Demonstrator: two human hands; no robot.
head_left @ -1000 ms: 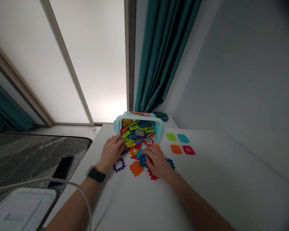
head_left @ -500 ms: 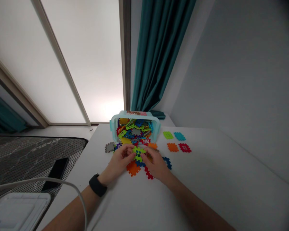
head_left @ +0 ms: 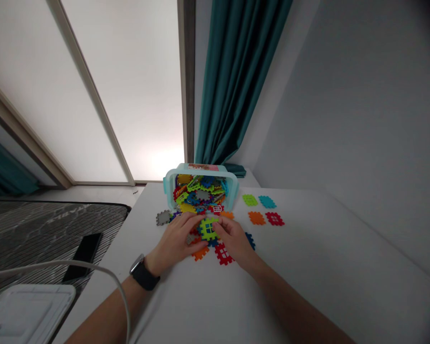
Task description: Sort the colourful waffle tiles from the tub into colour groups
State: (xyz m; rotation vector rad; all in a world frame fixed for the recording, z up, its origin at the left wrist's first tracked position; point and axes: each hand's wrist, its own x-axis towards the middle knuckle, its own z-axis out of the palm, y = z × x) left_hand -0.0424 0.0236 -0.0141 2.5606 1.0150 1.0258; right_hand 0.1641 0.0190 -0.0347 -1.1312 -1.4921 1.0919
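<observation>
A lime-green interlocking building tile [head_left: 205,234] with a window cutout is pinched at its right edge by my right hand [head_left: 236,240]. My left hand [head_left: 175,238], a watch on its wrist, is beside the tile's left side; its thumb and fingers are spread apart and hold nothing. Beneath the hands lie more tiles, partly covered: an orange tile [head_left: 201,253], a red window tile [head_left: 223,254] and a dark blue tile [head_left: 250,240]. Left of my fingers rests a grey tile [head_left: 163,218].
A light turquoise tub [head_left: 232,191] lies on its side at the back, full of mixed tiles. To its right are a green tile [head_left: 250,200], a blue tile [head_left: 267,202], an orange tile [head_left: 257,218] and a red tile [head_left: 275,219]. A white cable [head_left: 109,277] crosses the lower left.
My left hand has let go of the lime-green tile and spread its fingers. The tile has shifted slightly right, still in my right hand's grip.
</observation>
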